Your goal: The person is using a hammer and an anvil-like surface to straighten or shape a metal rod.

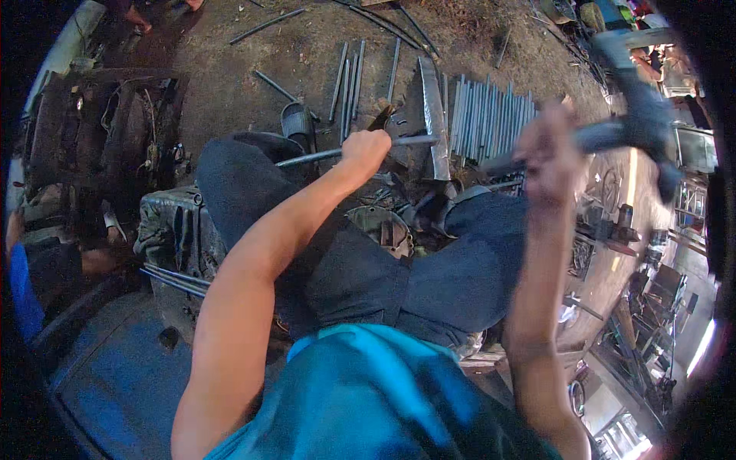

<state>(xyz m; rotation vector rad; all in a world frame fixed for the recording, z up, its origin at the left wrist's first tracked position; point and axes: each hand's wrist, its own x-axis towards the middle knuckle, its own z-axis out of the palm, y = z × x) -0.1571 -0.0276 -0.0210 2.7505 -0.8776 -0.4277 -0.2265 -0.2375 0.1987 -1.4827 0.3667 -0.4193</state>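
Gripping rod [313,157]: left hand [366,151]. Right hand [549,153], blurred, apparently clasping hammer [642,124]. Metal strip [432,107], laid-out rods [491,117] ahead.

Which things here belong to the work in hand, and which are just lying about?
Job, likely:
- metal rod in left hand
- blurred hammer in right hand
- row of rods

Lying about, apparently:
- lone rod, top edge
- round-based metal part, right

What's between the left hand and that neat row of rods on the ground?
The head view shows mainly a long, shiny metal strip there; the end of the rod gripped by the left hand overlaps it.
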